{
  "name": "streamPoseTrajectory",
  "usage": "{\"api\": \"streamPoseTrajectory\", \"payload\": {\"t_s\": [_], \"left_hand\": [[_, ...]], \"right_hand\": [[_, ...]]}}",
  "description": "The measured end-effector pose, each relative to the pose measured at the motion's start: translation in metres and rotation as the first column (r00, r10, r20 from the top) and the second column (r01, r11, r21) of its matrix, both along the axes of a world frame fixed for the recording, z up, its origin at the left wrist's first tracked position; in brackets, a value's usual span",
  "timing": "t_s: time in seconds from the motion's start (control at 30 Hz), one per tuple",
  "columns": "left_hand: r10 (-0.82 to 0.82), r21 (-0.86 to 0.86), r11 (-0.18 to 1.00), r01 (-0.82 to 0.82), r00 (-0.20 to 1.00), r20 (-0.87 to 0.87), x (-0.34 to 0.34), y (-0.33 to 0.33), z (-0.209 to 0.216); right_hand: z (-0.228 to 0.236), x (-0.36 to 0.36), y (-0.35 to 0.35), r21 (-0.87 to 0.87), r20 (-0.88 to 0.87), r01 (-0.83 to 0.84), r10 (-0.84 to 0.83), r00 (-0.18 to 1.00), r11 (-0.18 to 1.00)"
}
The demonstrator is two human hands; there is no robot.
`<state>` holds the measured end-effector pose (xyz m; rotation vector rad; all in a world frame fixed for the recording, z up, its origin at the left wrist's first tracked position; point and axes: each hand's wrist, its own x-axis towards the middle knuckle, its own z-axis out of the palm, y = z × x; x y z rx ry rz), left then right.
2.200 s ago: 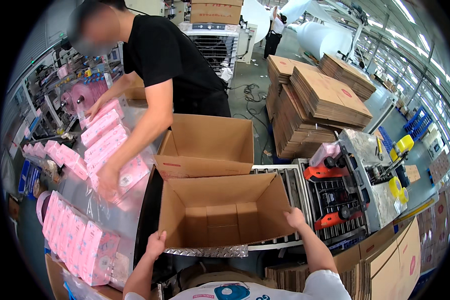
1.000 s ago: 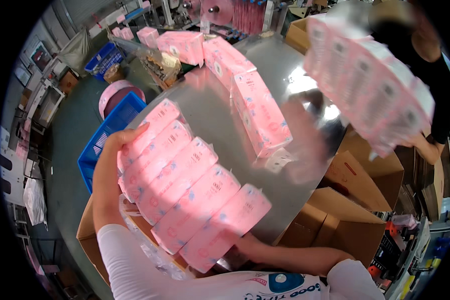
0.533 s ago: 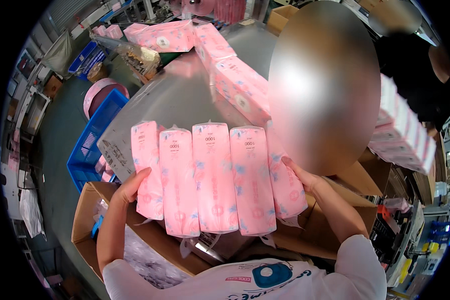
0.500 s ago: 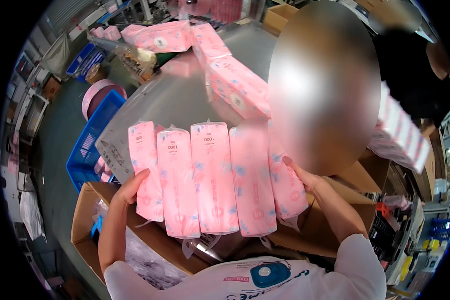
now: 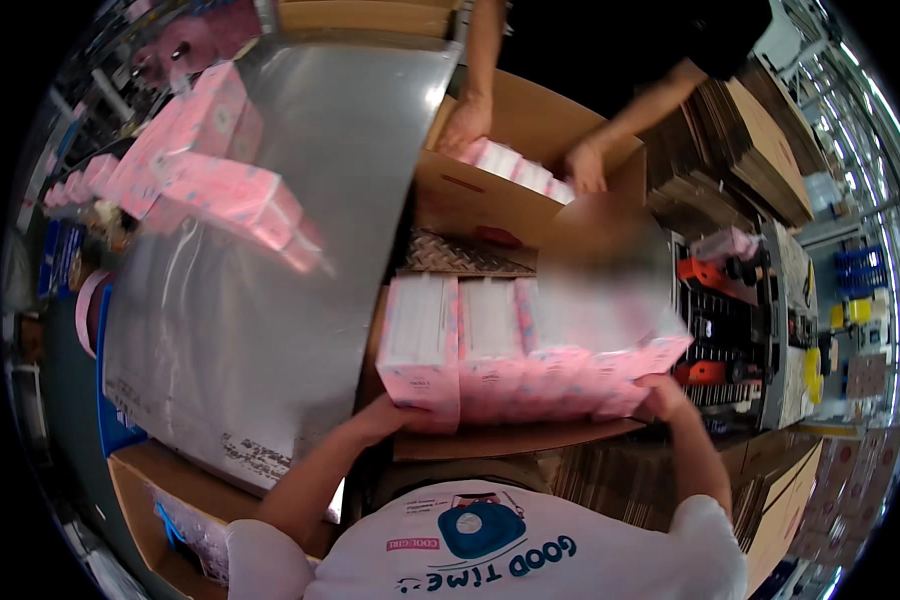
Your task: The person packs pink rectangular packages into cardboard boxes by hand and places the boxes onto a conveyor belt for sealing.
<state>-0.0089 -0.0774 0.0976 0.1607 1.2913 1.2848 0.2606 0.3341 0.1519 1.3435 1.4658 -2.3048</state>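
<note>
A row of several pink tissue packs [image 5: 495, 385], with white sides facing up and floral wrapping, is squeezed between my two hands. My left hand [image 5: 402, 415] presses the row's lower left end, its fingers partly hidden by the packs. At the right end, my right hand [image 5: 662, 396] grips the last pack with its fingers curled. The row is over an open cardboard box [image 5: 520, 442], whose flap shows along the near side; how far the packs are inside it I cannot tell.
Opposite, a co-worker's hands [image 5: 467, 124] reach into another cardboard box [image 5: 485, 205] holding similar packs. On my left is a metal table [image 5: 270, 330] with more pink packs [image 5: 232, 200]. Flattened cartons [image 5: 735, 150] stand at the far right, near a black and orange machine [image 5: 715, 330].
I have turned right, away from the metal table, carrying the row of tissue packs to the open box. The packs have tipped so their white sides show. The co-worker's packs are now inside a box.
</note>
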Motion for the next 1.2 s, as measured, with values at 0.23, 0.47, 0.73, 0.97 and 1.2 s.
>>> {"api": "streamPoseTrajectory", "payload": {"t_s": [0.23,0.47,0.73,0.97,1.2], "left_hand": [[0.147,-0.225,0.959,-0.174,0.98,-0.13,0.047,0.032,-0.093],[-0.205,-0.226,0.974,0.021,0.511,-0.835,0.031,0.043,-0.042],[-0.431,-0.442,0.892,0.097,-0.112,-0.895,0.026,0.088,-0.091],[-0.639,-0.63,0.742,0.23,-0.042,-0.768,-0.018,0.132,-0.164],[-0.708,-0.641,0.702,0.308,0.216,-0.672,-0.021,0.127,-0.186]], "right_hand": [[-0.098,0.015,-0.01,0.069,0.478,-0.138,0.089,0.874,0.988],[-0.061,-0.033,-0.017,0.759,0.507,-0.59,0.32,0.801,0.275],[-0.181,-0.116,-0.019,0.501,0.678,-0.77,0.374,0.633,0.395],[-0.209,-0.172,-0.015,0.326,0.816,-0.845,0.326,0.478,0.423],[-0.216,-0.124,-0.044,0.435,0.672,-0.789,0.426,0.605,0.434]]}}
